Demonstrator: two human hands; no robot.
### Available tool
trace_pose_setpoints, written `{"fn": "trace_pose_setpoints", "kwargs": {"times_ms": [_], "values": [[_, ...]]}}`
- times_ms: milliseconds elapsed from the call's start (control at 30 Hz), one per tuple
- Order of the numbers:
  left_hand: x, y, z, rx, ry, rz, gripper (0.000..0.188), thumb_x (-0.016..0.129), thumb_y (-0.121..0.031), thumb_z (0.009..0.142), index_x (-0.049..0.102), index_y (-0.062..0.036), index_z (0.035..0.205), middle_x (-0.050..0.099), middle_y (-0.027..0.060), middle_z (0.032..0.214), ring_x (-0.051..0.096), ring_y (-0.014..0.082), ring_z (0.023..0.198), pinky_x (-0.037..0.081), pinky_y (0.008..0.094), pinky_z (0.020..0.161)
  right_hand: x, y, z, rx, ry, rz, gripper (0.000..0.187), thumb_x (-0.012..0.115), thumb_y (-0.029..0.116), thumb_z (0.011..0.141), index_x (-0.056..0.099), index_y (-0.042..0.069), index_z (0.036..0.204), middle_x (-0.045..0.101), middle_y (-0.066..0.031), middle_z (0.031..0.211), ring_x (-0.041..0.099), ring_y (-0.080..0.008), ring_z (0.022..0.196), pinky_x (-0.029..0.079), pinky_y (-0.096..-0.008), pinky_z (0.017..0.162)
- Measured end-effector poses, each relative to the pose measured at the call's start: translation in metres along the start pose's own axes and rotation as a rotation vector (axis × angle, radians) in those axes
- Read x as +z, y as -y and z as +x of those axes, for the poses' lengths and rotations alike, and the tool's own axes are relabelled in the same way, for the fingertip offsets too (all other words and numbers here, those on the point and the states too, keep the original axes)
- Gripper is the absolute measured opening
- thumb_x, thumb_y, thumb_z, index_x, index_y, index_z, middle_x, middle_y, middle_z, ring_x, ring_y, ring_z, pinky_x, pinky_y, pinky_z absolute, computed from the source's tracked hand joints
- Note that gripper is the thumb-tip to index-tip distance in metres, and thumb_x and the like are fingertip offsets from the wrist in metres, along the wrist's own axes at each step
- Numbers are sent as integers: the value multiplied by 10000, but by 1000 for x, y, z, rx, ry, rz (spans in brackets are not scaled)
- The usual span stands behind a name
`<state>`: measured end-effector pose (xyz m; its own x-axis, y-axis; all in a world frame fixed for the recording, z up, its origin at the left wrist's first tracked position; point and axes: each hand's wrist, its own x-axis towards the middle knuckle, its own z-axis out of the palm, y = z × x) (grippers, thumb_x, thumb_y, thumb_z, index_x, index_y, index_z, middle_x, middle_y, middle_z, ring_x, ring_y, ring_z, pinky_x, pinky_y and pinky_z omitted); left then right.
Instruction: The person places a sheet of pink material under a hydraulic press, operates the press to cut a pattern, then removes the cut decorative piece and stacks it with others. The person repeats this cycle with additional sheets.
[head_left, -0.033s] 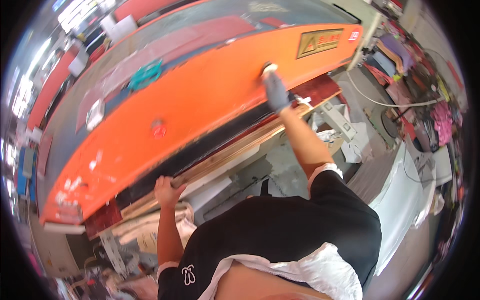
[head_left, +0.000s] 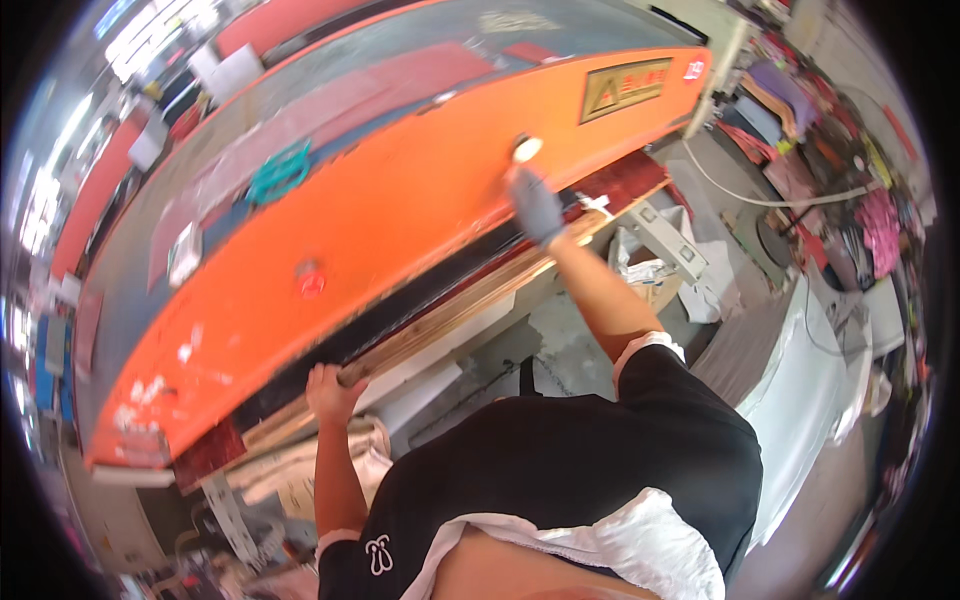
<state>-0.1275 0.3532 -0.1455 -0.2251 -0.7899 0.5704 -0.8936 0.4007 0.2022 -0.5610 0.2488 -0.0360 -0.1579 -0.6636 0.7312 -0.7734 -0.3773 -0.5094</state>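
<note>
A large orange machine panel (head_left: 400, 215) runs across the view, with a pale round button (head_left: 526, 149) set in its face. Just below that button is my right hand (head_left: 537, 205), in a grey glove. Its fingertips are smeared by motion, and a small gap seems to separate them from the button. My bare left hand (head_left: 334, 393) is at the layered wooden board (head_left: 440, 322) under the panel, with fingers and thumb curled at its edge. A red button (head_left: 311, 284) sits further left on the panel.
A teal plastic object (head_left: 280, 172) and a white box (head_left: 185, 253) lie on the machine top. A yellow warning plate (head_left: 625, 90) is fixed at the panel's right. Stacked sheets (head_left: 765, 365) stand to my right, and a pale hose (head_left: 780, 204) crosses the floor.
My right hand has drawn slightly down from the button, which now shows more fully. My left hand remains at the board. The whole view has shifted a little.
</note>
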Motion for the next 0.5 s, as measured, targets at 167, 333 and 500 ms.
{"fn": "trace_pose_setpoints", "kwargs": {"times_ms": [167,333,500], "values": [[2,18,9,71,2,19,447,796,-340,518,540,-77,774,507,105,798,510,319,787,436,421,666,18,6,-92,-149,615,-310,345,524,425,804,613,92,785,604,-95,806,584,-281,802,452,-398,709],[3,1,12,-16,93,59,502,776,-367,561,538,-74,891,518,122,873,509,321,853,416,433,742,18,18,-95,-60,606,-373,364,516,443,807,635,98,816,595,-84,831,576,-253,833,424,-388,732],[20,-28,12,0,17,152,526,766,-345,594,542,-63,977,524,143,910,512,338,892,409,443,767,16,20,-94,-64,581,-416,377,498,447,811,651,102,820,598,-91,838,575,-258,849,426,-385,751]]}}
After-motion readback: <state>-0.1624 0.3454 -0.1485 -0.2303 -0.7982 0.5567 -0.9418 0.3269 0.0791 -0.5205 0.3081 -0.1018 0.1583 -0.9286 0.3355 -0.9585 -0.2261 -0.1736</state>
